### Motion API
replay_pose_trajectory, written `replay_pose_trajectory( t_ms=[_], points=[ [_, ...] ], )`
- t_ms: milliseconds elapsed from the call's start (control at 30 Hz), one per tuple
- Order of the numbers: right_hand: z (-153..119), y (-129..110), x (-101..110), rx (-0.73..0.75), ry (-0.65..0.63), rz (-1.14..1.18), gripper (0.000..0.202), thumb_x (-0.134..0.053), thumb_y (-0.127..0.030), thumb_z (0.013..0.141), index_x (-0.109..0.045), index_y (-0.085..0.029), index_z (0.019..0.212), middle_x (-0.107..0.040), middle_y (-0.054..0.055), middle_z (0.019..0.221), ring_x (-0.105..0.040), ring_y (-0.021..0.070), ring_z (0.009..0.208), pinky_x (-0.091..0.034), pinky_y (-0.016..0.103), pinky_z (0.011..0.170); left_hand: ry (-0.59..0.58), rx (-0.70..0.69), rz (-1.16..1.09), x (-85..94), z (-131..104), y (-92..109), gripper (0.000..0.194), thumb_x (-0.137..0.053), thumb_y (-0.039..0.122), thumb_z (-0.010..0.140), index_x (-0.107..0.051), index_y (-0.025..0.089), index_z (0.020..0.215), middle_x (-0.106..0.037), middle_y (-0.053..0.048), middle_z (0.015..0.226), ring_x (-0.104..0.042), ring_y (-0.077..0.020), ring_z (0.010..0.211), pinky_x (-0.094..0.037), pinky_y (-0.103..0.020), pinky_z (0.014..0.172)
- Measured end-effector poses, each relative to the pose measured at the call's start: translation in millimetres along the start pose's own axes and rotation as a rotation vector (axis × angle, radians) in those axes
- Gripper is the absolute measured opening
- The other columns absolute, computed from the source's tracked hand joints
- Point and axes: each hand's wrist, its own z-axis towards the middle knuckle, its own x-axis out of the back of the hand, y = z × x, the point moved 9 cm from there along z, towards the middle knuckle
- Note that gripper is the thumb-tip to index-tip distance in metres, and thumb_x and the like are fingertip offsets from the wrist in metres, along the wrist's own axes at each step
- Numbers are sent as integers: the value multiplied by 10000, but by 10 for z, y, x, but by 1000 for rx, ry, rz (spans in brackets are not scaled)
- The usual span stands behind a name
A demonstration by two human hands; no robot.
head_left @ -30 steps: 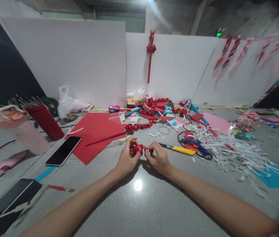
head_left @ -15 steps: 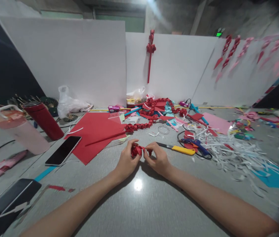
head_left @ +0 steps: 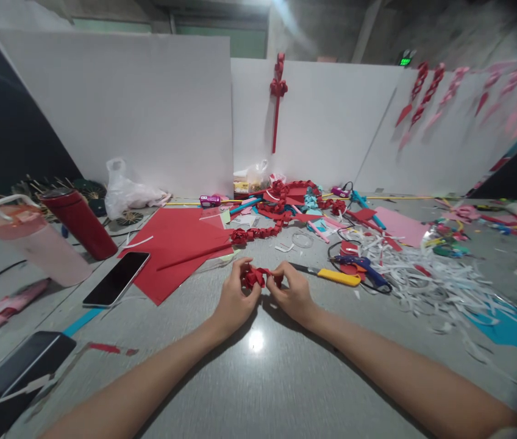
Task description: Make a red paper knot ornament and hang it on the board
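Observation:
A small folded red paper piece [head_left: 253,278] is held between my two hands just above the grey table [head_left: 258,384]. My left hand [head_left: 236,296] curls its fingers and thumb around the left side of it. With thumb and fingertips, my right hand [head_left: 291,292] pinches its right end. Parts of the piece are hidden by the fingers. Beyond the hands lies a red folded-paper chain [head_left: 263,233], and under its left end is a sheet of red paper [head_left: 171,244].
Right of my hands lie a yellow-handled knife [head_left: 338,277], a blue glue gun [head_left: 368,271] and a heap of white paper strips [head_left: 427,286]. On the left are a phone [head_left: 116,279], a red flask [head_left: 80,222] and a pink bottle [head_left: 39,244]. White panels [head_left: 149,116] stand behind.
More of the red folded paper shows between the hands now, as it has turned slightly in the fingers. Both hands stay in nearly the same place.

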Motion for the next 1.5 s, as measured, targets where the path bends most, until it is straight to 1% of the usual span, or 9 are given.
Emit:
replay_pose_trajectory(
  t_ms=[200, 333, 467, 700, 867, 1067, 1200, 1333, 1500],
  points=[
    [3, 101, -14, -100, 9, 51, 158, -628, -172, 943, -544, -232, 824, -552, -43, 733, -539, 131, 645, -431, 275, 648, 16, 68, -92, -9, 12, -9, 489, -608, 102, 888, -483, 241, 1340, -690, -72, 1160, -724, -188, 1040, -592, -369, 939],
    [3, 117, -20, -115, 9, 61, 155, -624, -184, 946, -547, -232, 821, -552, -45, 729, -540, 131, 640, -432, 278, 648, 0, 95, -149, -28, 12, -33, 430, -617, 169, 939, -491, 238, 1344, -694, -87, 1198, -722, -198, 1095, -592, -375, 964],
    [1, 145, -23, -136, 15, 73, 142, -633, -190, 941, -563, -230, 824, -566, -42, 733, -550, 133, 652, -438, 279, 657, -11, 105, -151, -33, 7, -88, 454, -624, 210, 964, -483, 242, 1395, -702, -87, 1220, -721, -196, 1107, -579, -381, 993],
    [12, 173, -7, -175, 27, 90, 146, -633, -181, 926, -564, -228, 806, -576, -42, 722, -551, 134, 646, -442, 277, 653, -18, 4, -30, -24, 9, -24, 476, -616, 199, 970, -521, 249, 1433, -689, -98, 1288, -712, -194, 1096, -576, -363, 973],
    [12, 172, -10, -176, 24, 97, 139, -635, -181, 926, -569, -228, 813, -576, -40, 719, -548, 137, 644, -441, 281, 648, -14, 20, -32, -16, 16, -54, 445, -599, 217, 990, -536, 252, 1429, -691, -101, 1309, -712, -194, 1095, -581, -356, 953],
    [12, 152, -15, -156, 12, 98, 140, -634, -180, 933, -566, -227, 821, -569, -42, 728, -545, 133, 650, -441, 283, 662, -9, -10, 22, -8, 10, -63, 484, -585, 161, 969, -537, 256, 1441, -676, -103, 1359, -687, -208, 1180, -542, -398, 1046],
    [14, 172, -8, -179, 25, 112, 146, -637, -179, 923, -560, -226, 808, -571, -45, 719, -546, 132, 645, -444, 279, 656, -21, -17, 39, -15, 11, -58, 507, -581, 143, 963, -533, 262, 1453, -699, -88, 1316, -702, -202, 1134, -551, -393, 1018],
    [19, 179, -13, -184, 25, 119, 141, -634, -186, 923, -566, -225, 807, -573, -45, 709, -544, 132, 635, -444, 276, 644, -26, -18, 55, -14, 16, -58, 441, -518, 183, 1022, -537, 269, 1455, -700, -85, 1333, -697, -197, 1136, -549, -400, 1014],
    [23, 184, -10, -183, 28, 114, 137, -636, -193, 923, -571, -226, 807, -579, -42, 709, -550, 136, 635, -447, 276, 637, -34, -17, 67, -9, 13, -70, 396, -540, 301, 1061, -536, 285, 1457, -672, -88, 1403, -677, -215, 1206, -543, -413, 1041]
  ],
)
